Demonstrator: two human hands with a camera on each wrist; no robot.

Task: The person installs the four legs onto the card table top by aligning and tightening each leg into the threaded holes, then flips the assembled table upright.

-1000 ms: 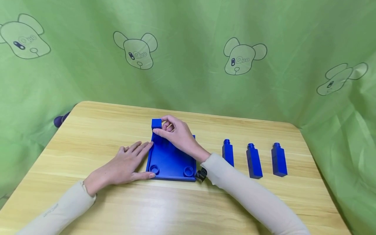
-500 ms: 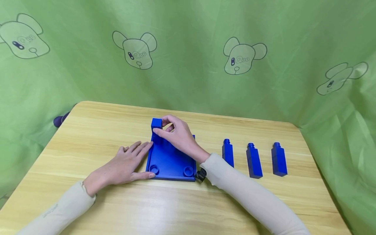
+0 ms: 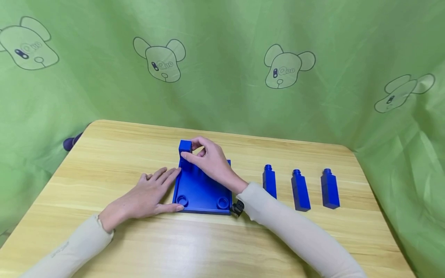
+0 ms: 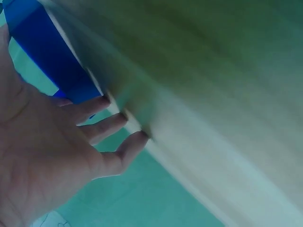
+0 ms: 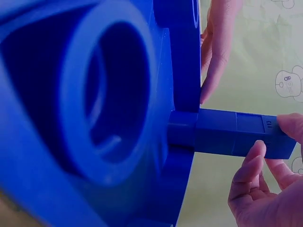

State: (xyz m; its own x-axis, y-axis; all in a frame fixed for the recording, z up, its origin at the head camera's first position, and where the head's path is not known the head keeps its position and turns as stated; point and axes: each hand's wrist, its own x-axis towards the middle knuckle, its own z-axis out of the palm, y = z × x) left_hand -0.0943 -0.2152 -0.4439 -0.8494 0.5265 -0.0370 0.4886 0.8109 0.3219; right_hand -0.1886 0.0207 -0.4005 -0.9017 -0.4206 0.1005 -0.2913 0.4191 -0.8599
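A blue square base [image 3: 203,189] with raised edges and round corner sockets lies on the table. At its far left corner a blue square leg [image 3: 185,146] stands upright, its lower end in the socket. My right hand [image 3: 212,158] pinches this leg near its top between thumb and fingers. In the right wrist view the leg [image 5: 220,132] meets the base at its narrower round end, and one socket [image 5: 109,94] looms close. My left hand [image 3: 146,193] lies spread along the base's left edge, thumb on the near left corner and fingertips against the side.
Three more blue legs with threaded necks, the left [image 3: 269,181], middle [image 3: 300,191] and right [image 3: 330,189], lie in a row right of the base. A green curtain [image 3: 222,100] hangs behind the wooden table [image 3: 194,247].
The right hand's fingers have shifted slightly around the upright leg, still pinching it. The left hand, the base and the other legs stay in place.
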